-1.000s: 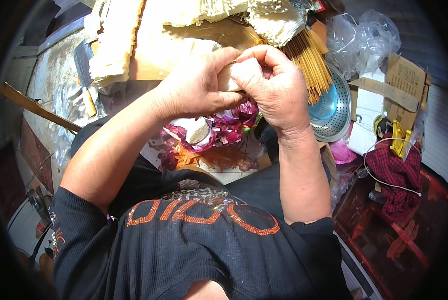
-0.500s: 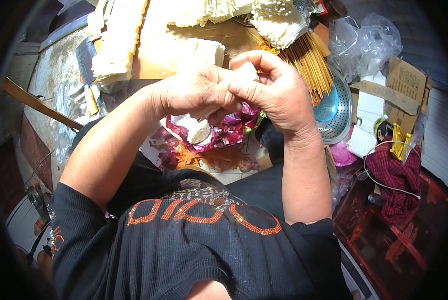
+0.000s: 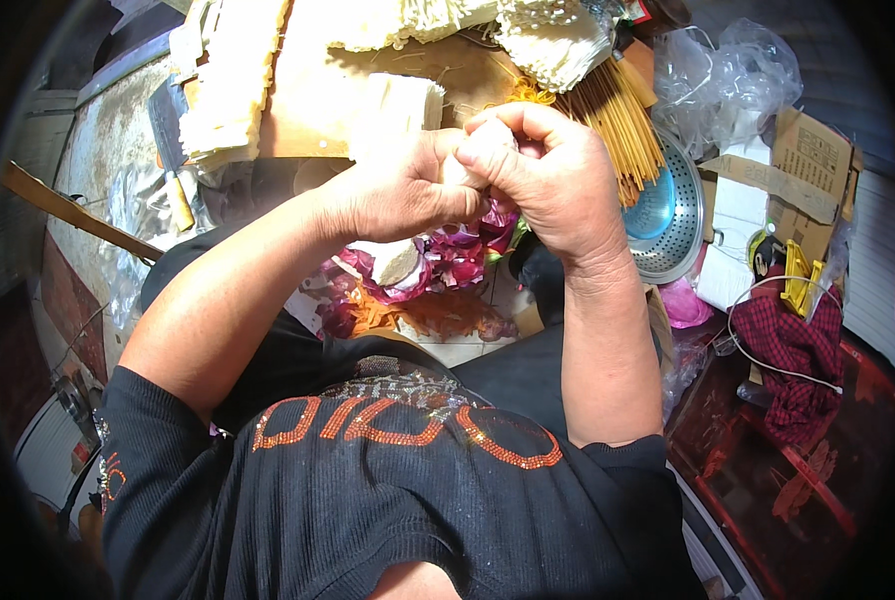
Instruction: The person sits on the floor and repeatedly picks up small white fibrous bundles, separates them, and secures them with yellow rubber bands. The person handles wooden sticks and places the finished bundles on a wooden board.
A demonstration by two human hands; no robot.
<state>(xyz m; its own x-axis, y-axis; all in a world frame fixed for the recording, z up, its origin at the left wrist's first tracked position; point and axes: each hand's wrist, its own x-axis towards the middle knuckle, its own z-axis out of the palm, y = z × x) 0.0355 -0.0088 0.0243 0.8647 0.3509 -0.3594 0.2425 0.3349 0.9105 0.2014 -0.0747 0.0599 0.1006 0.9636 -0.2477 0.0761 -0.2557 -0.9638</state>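
My left hand point(image 3: 408, 185) and my right hand point(image 3: 548, 180) meet above my lap with fingers curled. Between them they grip a small off-white folded or rolled piece point(image 3: 493, 138), mostly covered by the fingers; its kind is not clear. Just beyond the hands lies a stack of white sheets point(image 3: 403, 105) on a board point(image 3: 313, 110). Beneath them are purple peelings point(image 3: 458, 262), with a pale chunk point(image 3: 396, 264) among them and orange shreds point(image 3: 388, 312) on the near side.
Thin wooden skewers point(image 3: 618, 130) lean over a metal colander point(image 3: 680, 220) at right. A cleaver point(image 3: 173, 150) lies at left near a long white slab point(image 3: 238, 85). Clear plastic bags point(image 3: 733, 80), a cardboard box point(image 3: 818, 165) and a checked cloth point(image 3: 788, 350) stand farther right.
My left hand's fingers have curled in tighter around the off-white piece, and less of it shows. Both hands stay at nearly the same place.
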